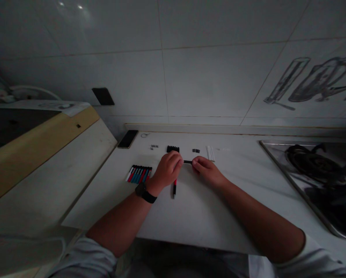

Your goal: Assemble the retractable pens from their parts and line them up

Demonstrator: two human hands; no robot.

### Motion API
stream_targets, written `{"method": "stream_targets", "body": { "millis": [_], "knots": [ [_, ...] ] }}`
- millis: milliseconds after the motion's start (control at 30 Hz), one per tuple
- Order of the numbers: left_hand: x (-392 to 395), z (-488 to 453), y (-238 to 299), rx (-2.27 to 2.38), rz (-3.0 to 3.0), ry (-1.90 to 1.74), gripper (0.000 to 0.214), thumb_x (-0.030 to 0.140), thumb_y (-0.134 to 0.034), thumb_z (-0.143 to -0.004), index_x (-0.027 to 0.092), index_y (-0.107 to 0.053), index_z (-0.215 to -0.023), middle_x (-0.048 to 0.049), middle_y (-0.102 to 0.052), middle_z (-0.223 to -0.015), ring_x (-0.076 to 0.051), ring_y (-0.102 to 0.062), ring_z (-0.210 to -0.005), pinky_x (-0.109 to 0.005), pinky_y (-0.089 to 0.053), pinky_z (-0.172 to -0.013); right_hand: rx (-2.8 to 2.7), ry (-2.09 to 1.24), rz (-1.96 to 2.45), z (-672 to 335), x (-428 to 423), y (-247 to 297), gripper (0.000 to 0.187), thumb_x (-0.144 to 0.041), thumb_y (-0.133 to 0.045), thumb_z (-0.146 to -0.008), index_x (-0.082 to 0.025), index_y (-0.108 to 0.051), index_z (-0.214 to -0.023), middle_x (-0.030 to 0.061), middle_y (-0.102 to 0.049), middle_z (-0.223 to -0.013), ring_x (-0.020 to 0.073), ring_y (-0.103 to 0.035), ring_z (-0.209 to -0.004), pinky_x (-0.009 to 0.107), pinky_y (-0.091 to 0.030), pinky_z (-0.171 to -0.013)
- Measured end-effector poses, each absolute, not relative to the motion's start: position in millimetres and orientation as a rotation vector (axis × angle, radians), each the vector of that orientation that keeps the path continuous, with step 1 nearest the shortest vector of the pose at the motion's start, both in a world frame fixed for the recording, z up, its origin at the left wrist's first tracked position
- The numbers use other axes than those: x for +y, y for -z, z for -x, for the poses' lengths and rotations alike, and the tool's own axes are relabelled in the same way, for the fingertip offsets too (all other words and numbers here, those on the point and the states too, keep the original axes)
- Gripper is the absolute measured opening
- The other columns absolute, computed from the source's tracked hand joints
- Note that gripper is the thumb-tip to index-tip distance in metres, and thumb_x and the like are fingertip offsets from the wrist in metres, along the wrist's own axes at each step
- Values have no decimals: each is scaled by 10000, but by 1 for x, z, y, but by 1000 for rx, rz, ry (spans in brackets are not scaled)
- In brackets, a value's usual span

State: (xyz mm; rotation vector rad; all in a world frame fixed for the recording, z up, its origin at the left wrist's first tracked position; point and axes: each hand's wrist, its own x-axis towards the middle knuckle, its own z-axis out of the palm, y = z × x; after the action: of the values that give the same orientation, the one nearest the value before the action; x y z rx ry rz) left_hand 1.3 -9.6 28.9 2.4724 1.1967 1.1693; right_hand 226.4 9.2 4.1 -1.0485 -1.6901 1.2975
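Both hands meet over the white counter (pixel 196 208). My left hand (pixel 167 170), with a black watch on its wrist, is curled shut around one end of a thin black pen part (pixel 187 161). My right hand (pixel 206 170) pinches the other end of the same part. A red and black pen (pixel 174 187) lies on the counter just below my left hand. To the left lies a row of several red, blue and black pen barrels (pixel 138 174).
Behind the hands lie a black block of parts (pixel 173 148), small springs (pixel 154 147), a small dark piece (pixel 195 150) and white refills (pixel 210 153). A phone (pixel 128 138) lies at the back left. A gas hob (pixel 318 173) fills the right side. A tiled wall stands behind.
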Motion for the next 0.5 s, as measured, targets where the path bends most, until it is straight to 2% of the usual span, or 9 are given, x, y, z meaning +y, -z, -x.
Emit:
{"method": "stream_targets", "body": {
  "millis": [100,200,267,367,500],
  "knots": [
    [-9,-1,-27,1196,-2458,-1175,224,276,-427,-1080,203,-607,-969,-90,-637,-1013,-225,-606,-998,-393,-516,-924,-1591,-1393,1038,-225,10,-4,493,-699,-685,-839,-247,-602,-1017,0,-625,-823,162,-565,-686,286,-453,-620],
    [-7,-2,-24,1208,-2463,-1178,221,284,-436,-1082,202,-610,-972,-86,-638,-1023,-220,-606,-1005,-392,-516,-936,-1597,-1448,1107,-224,9,-3,572,-777,-509,-911,-216,-617,-890,20,-628,-757,164,-559,-660,292,-442,-603],
    [-6,-2,-21,1221,-2460,-1184,221,287,-442,-1081,201,-608,-964,-80,-635,-1014,-216,-607,-1000,-385,-519,-927,-1663,-1437,1088,-223,9,-4,594,-777,-479,-926,-210,-604,-798,9,-593,-682,153,-522,-618,293,-417,-590],
    [-3,-1,-16,1234,-2451,-1186,219,284,-442,-1082,203,-604,-960,-75,-629,-1010,-210,-610,-997,-375,-523,-922,-1731,-1367,1028,-222,10,-6,511,-707,-570,-914,-212,-591,-785,-15,-572,-665,134,-492,-601,284,-398,-593],
    [-1,-1,-16,1240,-2457,-1190,226,292,-431,-1088,205,-599,-966,-77,-626,-1020,-212,-612,-1004,-377,-524,-928,-1643,-1314,1018,-218,11,-10,421,-614,-715,-820,-222,-603,-926,-24,-612,-738,135,-538,-640,278,-437,-619]
  ]
}}
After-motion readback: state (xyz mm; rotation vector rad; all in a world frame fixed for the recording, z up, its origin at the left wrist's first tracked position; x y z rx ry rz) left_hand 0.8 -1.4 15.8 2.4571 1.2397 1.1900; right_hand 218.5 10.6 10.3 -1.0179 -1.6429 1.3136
